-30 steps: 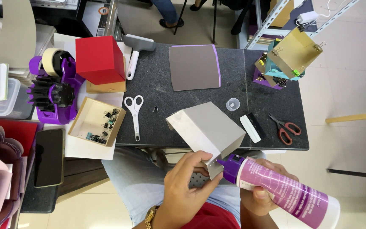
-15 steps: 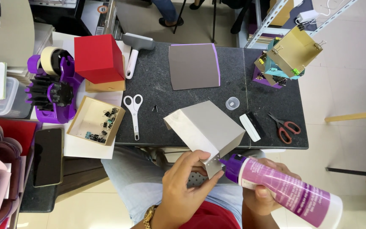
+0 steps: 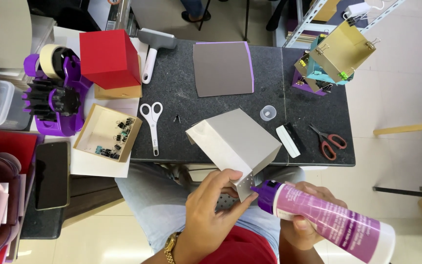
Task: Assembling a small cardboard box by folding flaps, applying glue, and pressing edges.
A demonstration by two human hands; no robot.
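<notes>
Folded box point(image 3: 238, 142) sits at frame centre, over the desk point(image 3: 181, 93) edge. Scissors point(image 3: 152, 122) lie to its left, a tray of clips point(image 3: 107, 133) farther left. A flat card sheet point(image 3: 222, 68) lies above it; the glue bottle point(image 3: 328, 222) lies lower right.

black table point(image 3: 181, 93) | white scissors point(image 3: 153, 124) | grey card point(image 3: 221, 68) | red-handled scissors point(image 3: 329, 142) | clear cap point(image 3: 268, 113)

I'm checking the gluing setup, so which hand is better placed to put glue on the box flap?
Right. The right hand holds the glue bottle with its purple tip at the flap, while the left hand steadies the grey box.
</notes>
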